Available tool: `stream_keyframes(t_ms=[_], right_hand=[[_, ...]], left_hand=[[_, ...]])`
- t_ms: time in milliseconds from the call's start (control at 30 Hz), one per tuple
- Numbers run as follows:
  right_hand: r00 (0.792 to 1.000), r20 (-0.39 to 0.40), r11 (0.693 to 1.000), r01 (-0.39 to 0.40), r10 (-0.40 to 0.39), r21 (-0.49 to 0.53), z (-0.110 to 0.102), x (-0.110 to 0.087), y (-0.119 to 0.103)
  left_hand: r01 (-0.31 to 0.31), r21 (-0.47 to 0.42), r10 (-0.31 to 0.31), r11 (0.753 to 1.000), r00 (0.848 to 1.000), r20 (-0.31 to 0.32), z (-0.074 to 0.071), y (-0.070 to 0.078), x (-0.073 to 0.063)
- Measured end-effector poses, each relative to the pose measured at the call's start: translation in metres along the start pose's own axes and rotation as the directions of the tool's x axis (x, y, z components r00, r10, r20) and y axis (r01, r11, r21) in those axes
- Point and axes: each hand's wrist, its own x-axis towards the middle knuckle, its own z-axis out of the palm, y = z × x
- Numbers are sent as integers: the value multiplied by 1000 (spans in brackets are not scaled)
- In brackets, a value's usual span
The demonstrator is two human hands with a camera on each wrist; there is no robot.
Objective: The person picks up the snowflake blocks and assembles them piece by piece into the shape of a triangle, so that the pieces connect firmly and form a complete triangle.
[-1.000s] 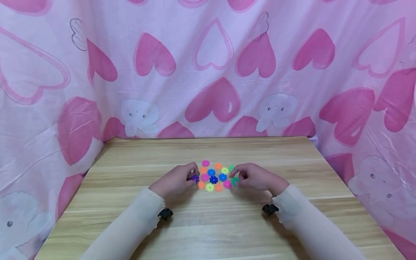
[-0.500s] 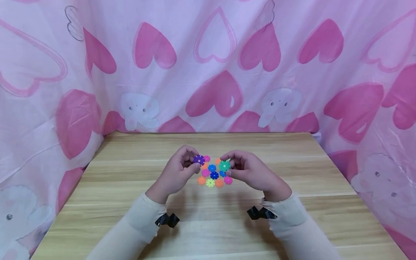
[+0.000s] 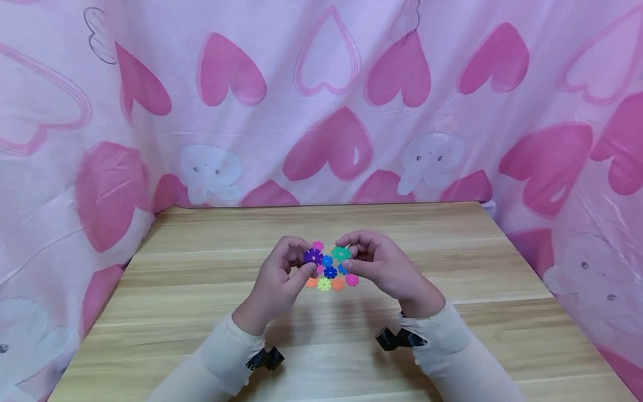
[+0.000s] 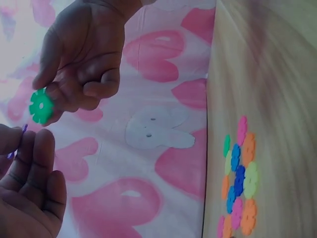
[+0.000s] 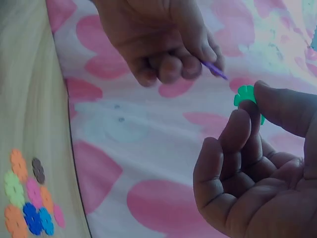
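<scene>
My left hand [image 3: 278, 282] pinches a purple snowflake disc [image 3: 310, 258] between thumb and fingers, its notched face toward the head camera. Opposite it, my right hand [image 3: 394, 271] pinches a green snowflake disc [image 3: 341, 254] the same way. Both discs are up off the table, side by side with a small gap between them. In the right wrist view the purple disc [image 5: 216, 71] appears nearly edge-on, while the green disc [image 5: 245, 94] is partly covered by the fingers. The left wrist view shows the green disc [image 4: 35, 110] flat-on.
Below the hands, several snowflake discs lie grouped on the wooden table [image 3: 201, 240], among them a dark blue disc [image 3: 330, 273], a yellow disc [image 3: 324, 285] and a pink disc [image 3: 352, 280]. A brown disc [image 5: 38, 171] shows in the right wrist view. A pink heart-patterned curtain [image 3: 271, 123] hangs behind.
Both hands have picked up a disc from the group's sides, purple on the left and green on the right, and raised them. Since half a second ago the two discs have come closer together.
</scene>
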Motion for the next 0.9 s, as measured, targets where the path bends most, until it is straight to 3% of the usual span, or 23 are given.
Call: stream_keyframes(t_ms=[200, 900], right_hand=[[1000, -2, 1000, 5, -5, 8, 10, -2, -3], [1000, 26, 998, 3, -4, 65, 17, -5, -1]], left_hand=[[-55, 0, 55, 998, 997, -48, 5, 1, -4], [-216, 125, 226, 968, 972, -71, 14, -6, -9]])
